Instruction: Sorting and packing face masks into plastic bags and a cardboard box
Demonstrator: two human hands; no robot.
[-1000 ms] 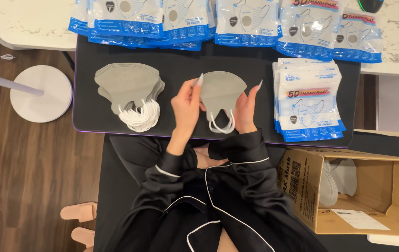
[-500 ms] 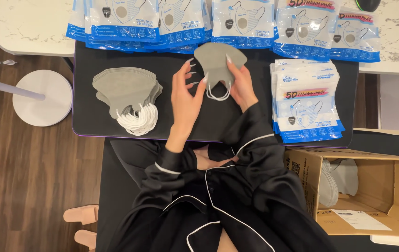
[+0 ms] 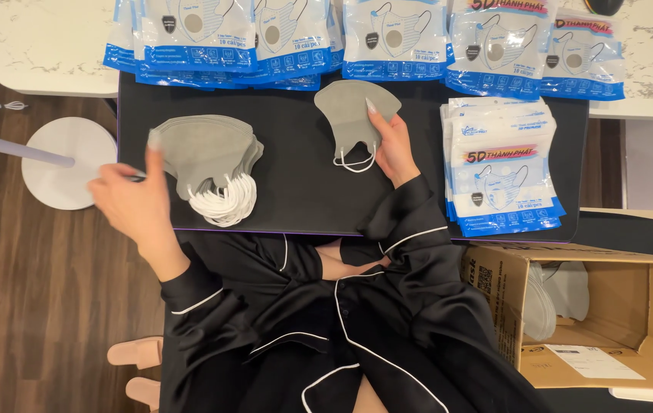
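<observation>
On black mat (image 3: 296, 199), R hand (image 3: 392, 145) grip pinches gray mask (image 3: 349, 115); L hand (image 3: 131, 203) open by mask stack (image 3: 204, 153).

Home packing station: black table (image 3: 303, 206) centre frame, packaged masks (image 3: 395, 38) along the top, open cardboard box (image 3: 609, 321) lower right, wood floor (image 3: 36, 306) at left.

Bright, even indoor light, soft shadows, slight motion blur at left.

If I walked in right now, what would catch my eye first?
Probably the right hand pressing a single grey face mask onto the black table. To its left, the left hand reaches at a fanned stack of grey masks, and blue-and-white mask packets line the far edge.
</observation>
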